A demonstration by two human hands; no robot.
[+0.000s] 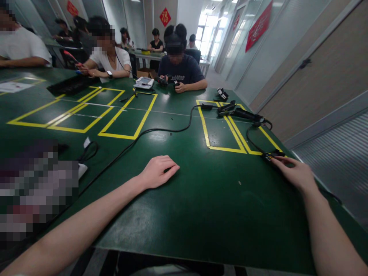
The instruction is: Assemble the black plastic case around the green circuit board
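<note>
My left hand rests on the green table near the middle, fingers curled together; whether anything is inside is hidden. At the right edge, my right hand pinches a small dark connector on a black cable. That cable runs back to a black handheld device lying over yellow tape outlines. A second long black cable crosses the table behind my left hand, from the left front toward the device.
A white device and a black tray lie at the far side. Several people sit beyond the table, one in a dark shirt. Pixelated items and a looped cord are at left.
</note>
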